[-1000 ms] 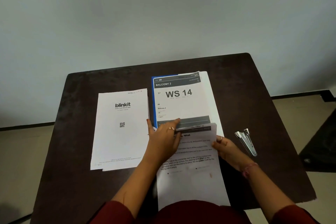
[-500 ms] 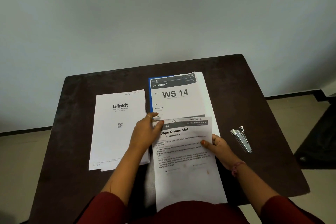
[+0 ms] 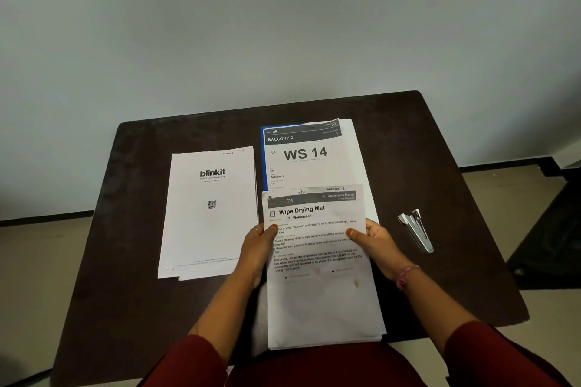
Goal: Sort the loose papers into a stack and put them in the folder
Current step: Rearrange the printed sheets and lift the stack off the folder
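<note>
- Left hand (image 3: 258, 243) grips the left edge of the "Wipe Drying Mat" sheet (image 3: 317, 261), thumb curled over the printed face.
- Right hand (image 3: 375, 240) does the same on the right edge, thumb on top, fingers tucked underneath (so both hands are clamped on that one sheet).
- The sheet sits right between the hands, its far end overlapping the "WS 14" page (image 3: 306, 155), near end hanging past the table (image 3: 141, 261) edge.
- The "WS 14" page, headed "BALCONY 2", lies on the blue folder (image 3: 263, 160).
- Left of that is a "blinkit" stack (image 3: 207, 214) with a QR code.
- A metal stapler (image 3: 416, 231) lies to the right.
</note>
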Tool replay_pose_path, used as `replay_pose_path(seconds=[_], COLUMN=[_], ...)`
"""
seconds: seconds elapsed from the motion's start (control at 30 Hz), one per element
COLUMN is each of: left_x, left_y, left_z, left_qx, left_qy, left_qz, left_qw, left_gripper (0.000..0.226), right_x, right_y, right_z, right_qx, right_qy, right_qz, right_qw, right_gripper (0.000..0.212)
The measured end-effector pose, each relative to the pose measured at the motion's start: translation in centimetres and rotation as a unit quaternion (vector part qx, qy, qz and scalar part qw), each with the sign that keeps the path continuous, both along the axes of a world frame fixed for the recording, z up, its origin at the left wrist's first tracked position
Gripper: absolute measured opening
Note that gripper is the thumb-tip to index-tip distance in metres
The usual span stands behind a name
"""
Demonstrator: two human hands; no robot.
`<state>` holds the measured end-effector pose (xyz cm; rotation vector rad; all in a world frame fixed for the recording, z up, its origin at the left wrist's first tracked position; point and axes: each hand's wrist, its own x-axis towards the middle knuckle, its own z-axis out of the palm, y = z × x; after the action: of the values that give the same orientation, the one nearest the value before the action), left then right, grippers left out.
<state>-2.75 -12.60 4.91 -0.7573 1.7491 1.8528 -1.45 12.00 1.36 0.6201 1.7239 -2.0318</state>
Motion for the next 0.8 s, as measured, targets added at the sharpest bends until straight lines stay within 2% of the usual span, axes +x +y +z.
replay_pose_path(seconds=[0.13, 0.33, 0.43, 0.6, 0.8], left_x=[0.0, -0.3, -0.3, -0.1, -0.1], left_y=[1.3, 1.2, 1.0, 1.1, 0.7], left_z=[0.1, -0.1, -0.3, -0.3, -0.2], left_qx=[-0.006, -0.001, 0.003, -0.004, -0.021], left_qy=[0.005, 0.023, 0.019, 0.031, 0.057], left_qz=[0.043, 0.078, 0.067, 0.048, 0.041], left_qw=[0.999, 0.997, 0.998, 0.998, 0.997], left_gripper=[0.019, 0.019, 0.017, 0.020, 0.021], right_x=[0.1, -0.2, 0.1, 0.5, -0.3], right_y=[-1.1, -1.9, -2.7, -3.3, -2.9], right_z=[0.4, 1.2, 1.8, 1.6, 2.2], right_qx=[0.031, 0.059, 0.066, 0.083, 0.073], right_qy=[0.024, 0.018, 0.022, 0.024, 0.047], right_qz=[0.009, -0.083, -0.079, -0.036, -0.100], right_qw=[0.999, 0.995, 0.994, 0.996, 0.991], right_gripper=[0.029, 0.039, 0.041, 0.026, 0.021])
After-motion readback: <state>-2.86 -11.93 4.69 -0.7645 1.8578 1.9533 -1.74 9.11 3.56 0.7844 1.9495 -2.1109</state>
